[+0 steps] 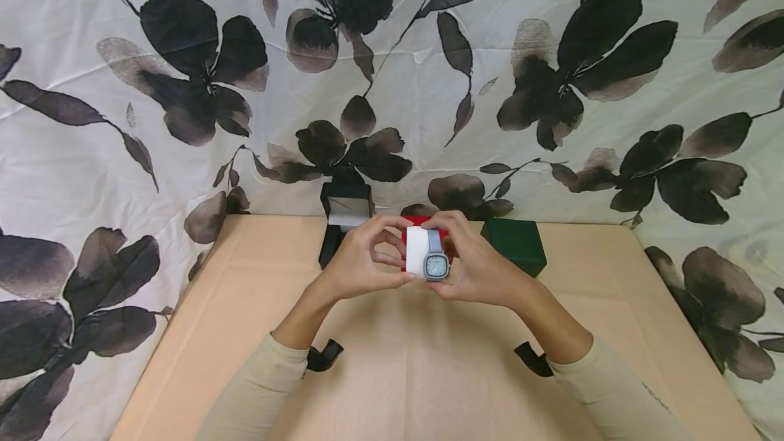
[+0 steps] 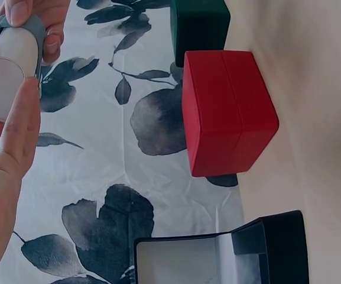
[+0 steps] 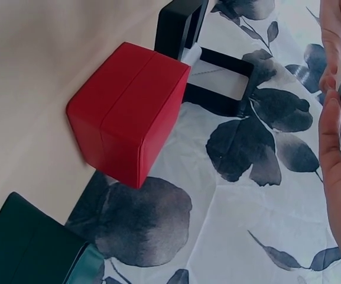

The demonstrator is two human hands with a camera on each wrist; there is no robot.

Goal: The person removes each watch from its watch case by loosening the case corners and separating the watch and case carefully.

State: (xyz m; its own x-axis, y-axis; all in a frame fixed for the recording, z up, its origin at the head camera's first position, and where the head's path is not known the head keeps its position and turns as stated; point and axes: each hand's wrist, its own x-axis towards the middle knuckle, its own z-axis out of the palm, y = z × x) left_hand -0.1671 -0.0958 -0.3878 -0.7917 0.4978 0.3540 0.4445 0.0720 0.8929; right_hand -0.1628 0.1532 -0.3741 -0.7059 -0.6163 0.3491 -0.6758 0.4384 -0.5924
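Note:
A wristwatch (image 1: 437, 266) with a pale blue strap and a squarish face is wrapped round one end of a white watch cushion (image 1: 416, 250). My left hand (image 1: 358, 257) holds the cushion's left end between thumb and fingers. On the watch side, my right hand (image 1: 478, 263) grips the watch and cushion with thumb below and fingers above. The left wrist view shows the cushion's flat oval end (image 2: 3, 89) facing the left fingers. Behind the hands stands a red box (image 1: 418, 220), mostly hidden in the head view; its lid looks shut in both wrist views.
An open black box (image 1: 349, 208) with a pale lining stands at the back left. To the right is a closed dark green box (image 1: 514, 243). Beige cloth (image 1: 404, 373) covers the table, and a floral curtain (image 1: 422, 107) hangs behind it.

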